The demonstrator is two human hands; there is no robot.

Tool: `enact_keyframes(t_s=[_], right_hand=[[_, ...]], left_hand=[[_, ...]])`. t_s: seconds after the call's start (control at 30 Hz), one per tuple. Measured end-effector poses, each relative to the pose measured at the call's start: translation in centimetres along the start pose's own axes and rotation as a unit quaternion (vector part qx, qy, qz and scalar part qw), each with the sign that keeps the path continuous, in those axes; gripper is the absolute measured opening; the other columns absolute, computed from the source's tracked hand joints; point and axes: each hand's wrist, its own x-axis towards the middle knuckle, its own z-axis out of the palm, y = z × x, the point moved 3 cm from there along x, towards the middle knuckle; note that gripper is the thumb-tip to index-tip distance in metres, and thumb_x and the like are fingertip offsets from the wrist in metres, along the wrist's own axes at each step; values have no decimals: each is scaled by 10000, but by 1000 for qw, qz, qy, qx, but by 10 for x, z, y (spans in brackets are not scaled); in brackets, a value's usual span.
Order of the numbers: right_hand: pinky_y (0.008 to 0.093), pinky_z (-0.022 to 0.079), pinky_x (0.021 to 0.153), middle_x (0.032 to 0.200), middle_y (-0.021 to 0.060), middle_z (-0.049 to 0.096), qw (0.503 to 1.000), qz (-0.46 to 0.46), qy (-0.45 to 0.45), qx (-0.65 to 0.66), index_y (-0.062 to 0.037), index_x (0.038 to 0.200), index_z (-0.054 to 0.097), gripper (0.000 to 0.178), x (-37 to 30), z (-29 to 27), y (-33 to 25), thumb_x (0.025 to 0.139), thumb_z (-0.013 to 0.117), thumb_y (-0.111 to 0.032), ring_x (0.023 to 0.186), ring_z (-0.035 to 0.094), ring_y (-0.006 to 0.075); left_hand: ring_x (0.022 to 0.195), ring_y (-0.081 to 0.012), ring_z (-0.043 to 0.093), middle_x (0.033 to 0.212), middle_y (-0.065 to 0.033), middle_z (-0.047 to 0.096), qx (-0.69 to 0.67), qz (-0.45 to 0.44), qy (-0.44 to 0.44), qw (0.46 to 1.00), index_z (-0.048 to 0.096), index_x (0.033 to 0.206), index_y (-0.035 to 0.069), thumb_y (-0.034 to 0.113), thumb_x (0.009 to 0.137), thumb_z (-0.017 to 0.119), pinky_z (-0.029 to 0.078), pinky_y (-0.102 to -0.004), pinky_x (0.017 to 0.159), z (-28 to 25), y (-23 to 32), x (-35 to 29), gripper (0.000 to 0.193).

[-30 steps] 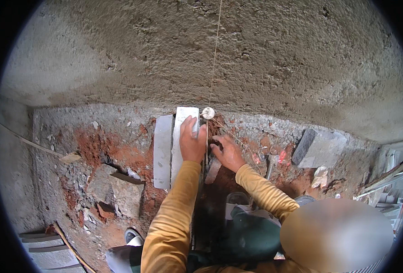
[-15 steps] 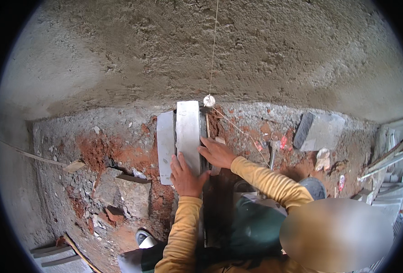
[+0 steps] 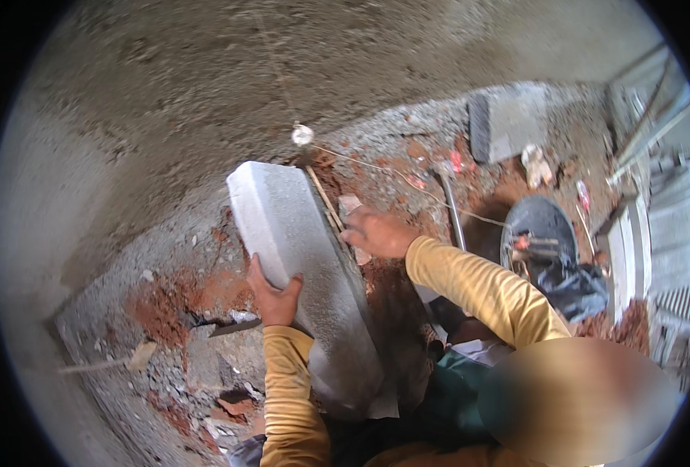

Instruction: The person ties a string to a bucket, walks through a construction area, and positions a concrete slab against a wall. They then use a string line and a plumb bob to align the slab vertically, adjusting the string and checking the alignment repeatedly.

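A long grey concrete block [image 3: 298,233] lies lengthwise before me, its far end close to the rough wall. My left hand [image 3: 276,294] grips its left edge, thumb over the top and fingers along the side. On the block's right side, my right hand [image 3: 380,232] has its bent, slightly blurred fingers at the lower end of a thin wooden strip [image 3: 323,194]. That strip runs along the block's right edge. Under the right fingers sits a pinkish broken piece [image 3: 350,204]. Beyond the block hangs a round white weight [image 3: 302,135] with string.
To the right lie a metal-handled tool [image 3: 452,206], a black rubber bucket [image 3: 543,222] and another concrete block [image 3: 508,128]. Broken concrete [image 3: 220,358] and red soil cover the ground at left. The string [image 3: 407,175] slants rightward across the work area. Another person's blurred head [image 3: 579,405] fills the lower right.
The view has turned and come nearer the block. My left hand has gone from lying on top to the block's left edge; my right hand has moved off its side to the strip.
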Motion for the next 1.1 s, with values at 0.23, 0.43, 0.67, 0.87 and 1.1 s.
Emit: enact_keyframes(t_s=[0.23,0.43,0.67,0.87,1.1], right_hand=[[488,317,1046,1242,168,545,910,193,259,-260,-79,1187,602,398,-79,-26,134,851,614,-293,1212,469,339],[471,462,889,1058,149,663,888,312,69,-332,-77,980,646,222,-91,-32,190,869,480,-175,905,660,299],[467,497,644,790,174,623,882,84,410,-218,-57,853,614,202,-60,-88,86,897,544,-242,764,619,386],[433,490,638,821,174,638,882,35,452,-127,-44,898,658,184,-76,-116,4,888,575,-208,744,619,375],[381,497,632,774,167,635,929,-5,368,-37,-4,873,664,176,-88,-100,-30,867,604,-169,705,633,321]], left_hand=[[1303,-395,329,1390,-274,344,10,-5,-23,1000,265,1428,-42,168,701,736,271,-448,1094,2,5,1,892],[1319,-396,304,1405,-278,313,39,12,-40,998,253,1430,-42,168,712,728,261,-450,1102,0,5,1,887],[1323,-403,298,1402,-275,305,-3,7,-33,999,255,1427,-45,169,718,728,270,-452,1098,3,2,0,879],[1321,-403,303,1401,-276,305,1,26,-34,999,258,1423,-50,170,720,731,272,-453,1095,1,3,1,876],[1314,-406,311,1401,-275,308,-2,15,-34,999,271,1415,-56,167,719,726,274,-450,1096,1,4,0,860]])
